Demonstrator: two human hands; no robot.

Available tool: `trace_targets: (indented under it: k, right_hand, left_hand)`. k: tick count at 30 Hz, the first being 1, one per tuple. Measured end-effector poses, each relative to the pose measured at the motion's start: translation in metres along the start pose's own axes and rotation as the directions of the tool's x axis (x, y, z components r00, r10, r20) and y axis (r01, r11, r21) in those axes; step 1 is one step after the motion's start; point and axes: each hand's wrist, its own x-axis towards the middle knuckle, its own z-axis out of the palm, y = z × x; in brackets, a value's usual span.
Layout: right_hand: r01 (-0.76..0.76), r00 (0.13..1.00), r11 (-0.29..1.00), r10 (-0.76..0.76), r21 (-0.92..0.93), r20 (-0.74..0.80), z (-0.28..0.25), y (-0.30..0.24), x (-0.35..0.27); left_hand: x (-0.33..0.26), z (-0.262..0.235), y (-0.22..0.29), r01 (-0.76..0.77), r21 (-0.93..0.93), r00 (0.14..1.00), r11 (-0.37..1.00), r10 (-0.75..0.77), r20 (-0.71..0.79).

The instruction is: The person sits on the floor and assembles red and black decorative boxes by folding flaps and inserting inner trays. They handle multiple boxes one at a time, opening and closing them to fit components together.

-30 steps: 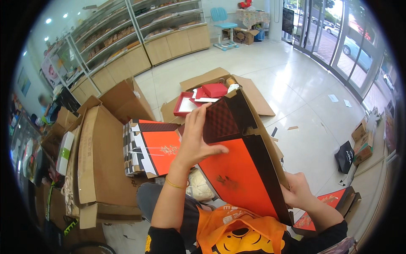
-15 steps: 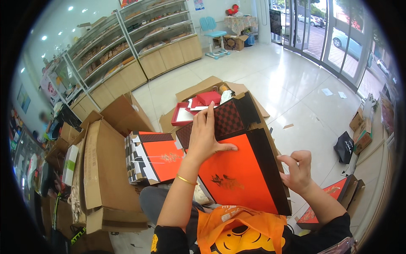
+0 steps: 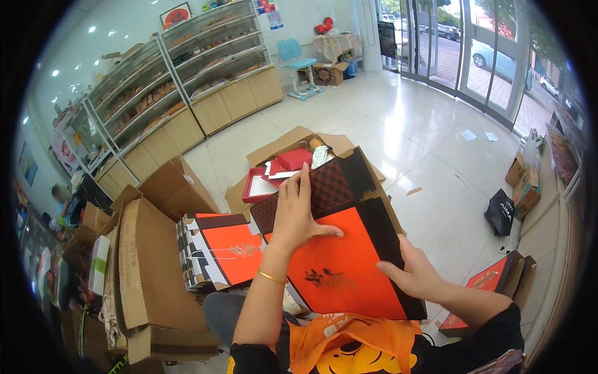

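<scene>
I hold a flat orange and black gift box point(image 3: 349, 262) with a dark red checkered flap, tilted up in front of me. My left hand point(image 3: 296, 215), with a thin gold bracelet at the wrist, presses on the checkered flap with its fingers spread upward. My right hand point(image 3: 414, 274) grips the box's lower right edge, thumb on the orange face. To the left, a stack of flat orange and black boxes point(image 3: 218, 249) stands on the floor.
Open brown cartons point(image 3: 149, 268) stand at my left. A flattened carton with red boxes point(image 3: 274, 171) lies beyond the held box. Another orange box point(image 3: 483, 287) sits at right near a black bag point(image 3: 500, 212). Display shelves point(image 3: 180, 87) line the far wall.
The box has tipped flatter and lower toward me. My right hand has slid from the right rim onto the lower edge. My left hand stays on the checkered flap.
</scene>
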Motion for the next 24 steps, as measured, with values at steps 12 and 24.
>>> trace_targets:
  k: [12, 24]
  right_hand:
    - [0.035, 0.994, 0.999, -0.033, 0.018, -0.107, -0.005, -0.041, 0.036]
    - [0.510, 0.817, 0.845, -0.535, -0.160, -0.216, -0.016, -0.080, 0.170]
  left_hand:
    - [-0.005, -0.060, -0.003, 0.095, -0.153, 0.985, 0.984, -0.071, 0.155]
    - [-0.005, -0.138, -0.058, 0.623, -0.552, 0.780, 0.554, -0.490, 0.389]
